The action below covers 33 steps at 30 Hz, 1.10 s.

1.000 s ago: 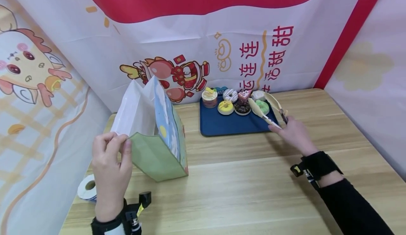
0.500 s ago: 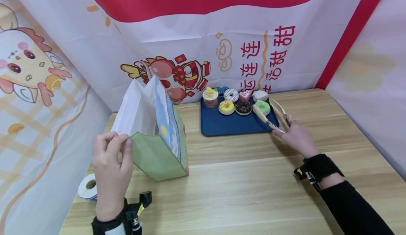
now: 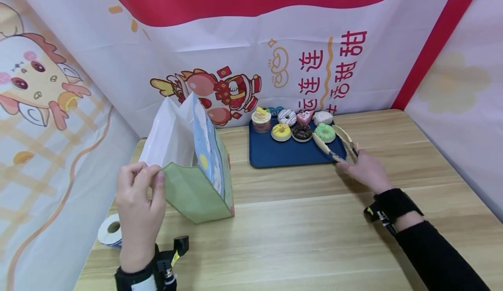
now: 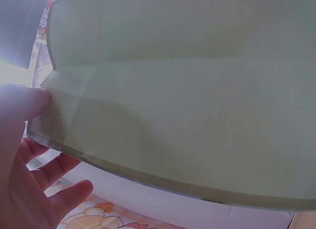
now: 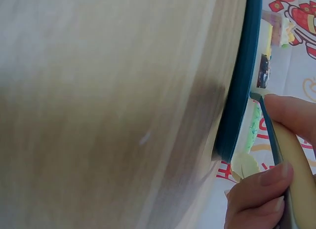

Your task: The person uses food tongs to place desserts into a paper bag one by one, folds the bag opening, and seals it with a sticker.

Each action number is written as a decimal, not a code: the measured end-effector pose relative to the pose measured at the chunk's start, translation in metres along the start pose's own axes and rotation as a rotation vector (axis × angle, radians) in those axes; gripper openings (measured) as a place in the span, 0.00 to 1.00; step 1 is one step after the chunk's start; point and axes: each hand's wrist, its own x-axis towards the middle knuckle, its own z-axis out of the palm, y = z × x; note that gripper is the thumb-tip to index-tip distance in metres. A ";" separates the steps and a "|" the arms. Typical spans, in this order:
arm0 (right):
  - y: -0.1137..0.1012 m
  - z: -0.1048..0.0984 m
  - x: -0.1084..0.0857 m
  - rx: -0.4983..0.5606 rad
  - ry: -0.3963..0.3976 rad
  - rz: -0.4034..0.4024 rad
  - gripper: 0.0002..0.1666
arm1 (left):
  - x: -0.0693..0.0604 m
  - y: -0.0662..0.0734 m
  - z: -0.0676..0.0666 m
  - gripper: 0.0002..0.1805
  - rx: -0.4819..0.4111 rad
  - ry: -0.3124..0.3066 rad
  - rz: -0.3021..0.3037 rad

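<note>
My left hand (image 3: 140,208) pinches the upper corner of a green paper bag (image 3: 196,195), which stands with its white inside showing; in the left wrist view the thumb lies on the bag's green side (image 4: 173,105). My right hand (image 3: 367,171) grips cream-tipped tongs (image 3: 346,140). Their spread tips stand on either side of the green donut (image 3: 325,132) at the right end of a blue tray (image 3: 291,153). In the right wrist view, fingers hold the tongs (image 5: 291,174) beside the tray's edge (image 5: 237,91).
Beside the green donut are a dark donut (image 3: 301,132), a yellow donut (image 3: 281,132), a striped donut (image 3: 287,117), a cup dessert (image 3: 261,120) and other sweets. A white roll (image 3: 110,230) lies left of the bag. Printed cloth walls (image 3: 220,33) border the table.
The tongs have shifted slightly right and down, from over the white piece and green donut to around the green donut. My left hand still holds the bag.
</note>
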 end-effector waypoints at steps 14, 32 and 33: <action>0.005 0.004 0.000 -0.041 0.044 -0.020 0.41 | -0.001 0.001 0.001 0.04 -0.003 -0.007 -0.003; -0.003 -0.005 -0.005 0.001 -0.012 -0.013 0.49 | 0.001 0.000 0.001 0.05 -0.014 -0.009 -0.001; -0.004 -0.006 -0.006 -0.002 -0.015 -0.012 0.50 | 0.001 -0.001 0.001 0.05 -0.013 -0.010 -0.002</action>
